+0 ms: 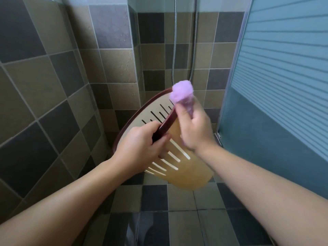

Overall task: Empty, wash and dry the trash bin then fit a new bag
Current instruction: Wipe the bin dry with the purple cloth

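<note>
A beige slotted trash bin [184, 171] with a dark maroon rim is held tilted in the air over the shower floor, its mouth facing away and up to the left. My left hand [140, 148] grips the near side of the rim. My right hand [193, 128] is closed around a bunched purple cloth [182, 92], pressed against the rim at the bin's upper right. The cloth sticks up above my fist and looks blurred. The bin's inside shows only as a strip of slotted wall.
Tiled walls in brown and grey stand to the left and behind. A metal shower hose [174, 41] hangs down the back wall. A frosted glass shower door [276, 86] stands close on the right. The wet tiled floor [177, 219] lies below.
</note>
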